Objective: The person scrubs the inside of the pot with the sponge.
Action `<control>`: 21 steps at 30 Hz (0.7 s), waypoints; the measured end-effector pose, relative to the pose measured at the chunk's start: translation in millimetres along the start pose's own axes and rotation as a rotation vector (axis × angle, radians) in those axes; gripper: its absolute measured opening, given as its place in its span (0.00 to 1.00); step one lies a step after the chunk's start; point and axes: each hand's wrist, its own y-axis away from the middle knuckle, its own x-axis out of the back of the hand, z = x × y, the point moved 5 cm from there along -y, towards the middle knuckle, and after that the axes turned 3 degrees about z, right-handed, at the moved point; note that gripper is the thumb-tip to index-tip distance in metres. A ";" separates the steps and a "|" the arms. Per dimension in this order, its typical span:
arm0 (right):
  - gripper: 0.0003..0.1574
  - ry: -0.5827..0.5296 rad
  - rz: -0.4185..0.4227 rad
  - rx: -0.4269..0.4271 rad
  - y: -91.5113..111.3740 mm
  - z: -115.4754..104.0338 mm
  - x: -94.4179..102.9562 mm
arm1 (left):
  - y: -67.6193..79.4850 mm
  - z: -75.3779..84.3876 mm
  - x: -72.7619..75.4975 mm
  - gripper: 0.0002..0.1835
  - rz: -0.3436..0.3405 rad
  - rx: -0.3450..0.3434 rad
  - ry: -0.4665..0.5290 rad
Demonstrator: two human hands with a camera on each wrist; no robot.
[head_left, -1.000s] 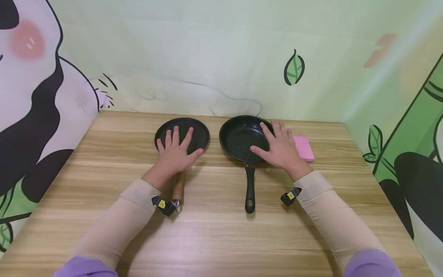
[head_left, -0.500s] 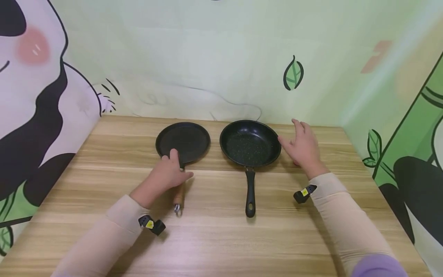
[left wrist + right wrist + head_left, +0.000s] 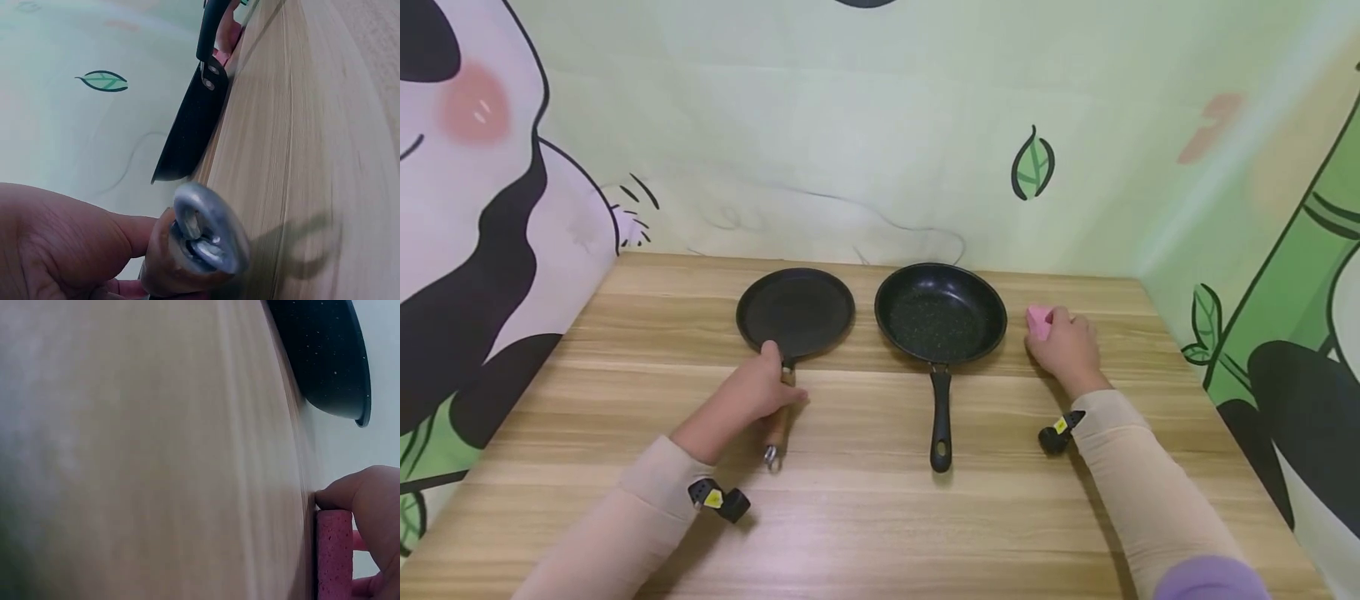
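Observation:
A flat black crepe pan (image 3: 796, 308) lies on the wooden table, its wooden handle (image 3: 778, 429) pointing toward me. My left hand (image 3: 741, 400) grips that handle near the pan; the left wrist view shows the metal hanging ring (image 3: 212, 228) at the handle's end. Right of it rests a speckled black frying pan (image 3: 940, 312) with a black handle (image 3: 941, 421). Beyond the frying pan's right side, my right hand (image 3: 1070, 354) holds a pink sponge (image 3: 1039, 320) between thumb and fingers. Up close in the right wrist view, the sponge (image 3: 334, 556) stands low by the tabletop.
The wood-grain table (image 3: 865, 517) ends at a pale green wall (image 3: 790, 117) painted with leaves and pandas. A small camera (image 3: 722, 500) is strapped to the left wrist, another (image 3: 1060, 433) to the right.
Both hands were spread over the pans. My left hand has drawn back onto the crepe pan's handle, whose end has swung slightly left. The right hand has moved right and taken hold of the sponge.

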 end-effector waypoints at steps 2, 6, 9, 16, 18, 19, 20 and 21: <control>0.35 0.001 -0.003 -0.002 -1.1 0.0 -1.4 | 1.7 -1.4 1.8 0.34 0.005 -0.019 0.002; 0.36 0.007 -0.004 -0.002 -5.4 -3.7 0.9 | 3.7 -3.1 4.8 0.33 0.022 -0.055 -0.001; 0.36 0.001 0.011 0.007 -10.9 -10.7 7.3 | 5.3 -5.9 7.0 0.32 0.026 -0.068 -0.014; 0.36 -0.046 0.054 0.083 -19.0 -46.6 29.8 | 11.5 -17.0 15.8 0.33 0.028 -0.087 -0.078; 0.36 -0.057 0.063 0.110 -19.6 -58.7 34.6 | 12.9 -23.0 17.9 0.33 0.026 -0.090 -0.076; 0.36 -0.064 0.065 0.121 -19.7 -64.3 36.6 | 13.7 -26.1 18.7 0.33 0.022 -0.089 -0.064; 0.35 -0.071 0.066 0.131 -19.6 -69.6 38.0 | 14.2 -29.7 19.2 0.33 0.019 -0.090 -0.050; 0.35 -0.076 0.064 0.142 -19.3 -74.7 39.2 | 14.5 -33.5 19.7 0.33 0.016 -0.092 -0.037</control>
